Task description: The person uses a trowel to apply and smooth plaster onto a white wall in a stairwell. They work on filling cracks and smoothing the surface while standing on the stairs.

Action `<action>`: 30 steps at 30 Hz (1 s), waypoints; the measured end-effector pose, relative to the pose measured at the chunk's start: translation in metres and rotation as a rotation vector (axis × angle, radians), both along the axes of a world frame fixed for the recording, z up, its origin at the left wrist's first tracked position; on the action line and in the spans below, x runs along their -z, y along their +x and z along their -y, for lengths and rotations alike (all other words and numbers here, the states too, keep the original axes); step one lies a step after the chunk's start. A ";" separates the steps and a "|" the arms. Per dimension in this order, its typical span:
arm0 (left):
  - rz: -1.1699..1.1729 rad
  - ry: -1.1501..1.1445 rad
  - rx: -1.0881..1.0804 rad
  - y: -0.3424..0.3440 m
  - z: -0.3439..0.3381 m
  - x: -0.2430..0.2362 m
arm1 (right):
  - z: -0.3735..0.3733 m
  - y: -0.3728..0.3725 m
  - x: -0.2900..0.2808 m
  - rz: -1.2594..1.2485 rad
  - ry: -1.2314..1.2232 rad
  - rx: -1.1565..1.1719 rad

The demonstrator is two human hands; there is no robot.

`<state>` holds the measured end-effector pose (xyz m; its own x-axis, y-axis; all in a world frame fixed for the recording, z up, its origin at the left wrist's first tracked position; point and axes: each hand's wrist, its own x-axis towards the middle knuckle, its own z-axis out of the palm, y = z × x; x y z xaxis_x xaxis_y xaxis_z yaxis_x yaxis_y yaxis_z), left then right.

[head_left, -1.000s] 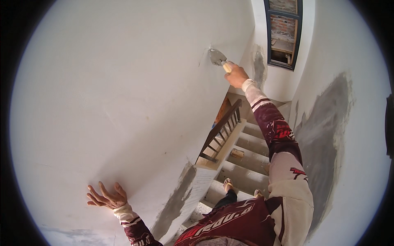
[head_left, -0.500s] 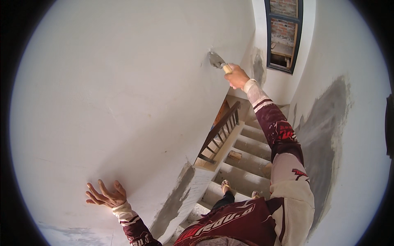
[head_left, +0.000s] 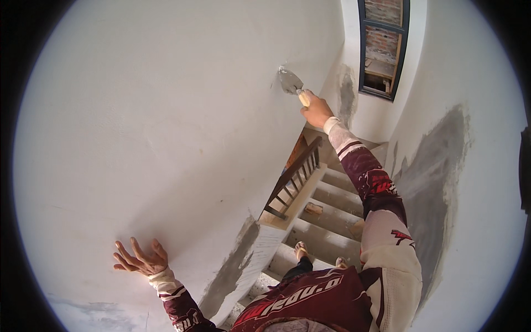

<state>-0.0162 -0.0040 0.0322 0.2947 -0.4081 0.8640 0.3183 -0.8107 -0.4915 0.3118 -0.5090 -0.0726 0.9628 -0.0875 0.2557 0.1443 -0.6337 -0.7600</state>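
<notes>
My right hand (head_left: pixel 317 109), stretched far forward, is closed around the pale handle of a trowel (head_left: pixel 290 81). The trowel's grey blade lies against the white wall (head_left: pixel 188 99), its tip at a small rough, whitish spot near the wall's far end. At the lower left, my left hand (head_left: pixel 141 259) rests on the same wall with its fingers spread; it holds nothing.
Concrete stairs (head_left: pixel 332 216) run below me, with a brick-like chunk (head_left: pixel 313 208) on one step. A dark railing (head_left: pixel 293 177) borders them on the left. Grey patches mark the right wall (head_left: pixel 431 177). A dark-framed window (head_left: pixel 383 50) is at the far end.
The trowel blade has turned a little, showing more of its face to me, while its tip stays near the same spot. My right wrist has dropped slightly; my left hand stays against the wall.
</notes>
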 end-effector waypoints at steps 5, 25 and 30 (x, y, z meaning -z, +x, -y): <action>-0.009 0.003 0.002 -0.002 -0.002 -0.001 | -0.016 -0.007 0.009 -0.046 -0.131 0.065; 0.005 0.012 -0.031 0.001 0.004 -0.001 | -0.033 -0.041 0.004 -0.032 -0.236 0.016; 0.007 0.011 -0.056 -0.001 0.003 -0.001 | -0.039 -0.060 0.003 -0.099 -0.179 -0.015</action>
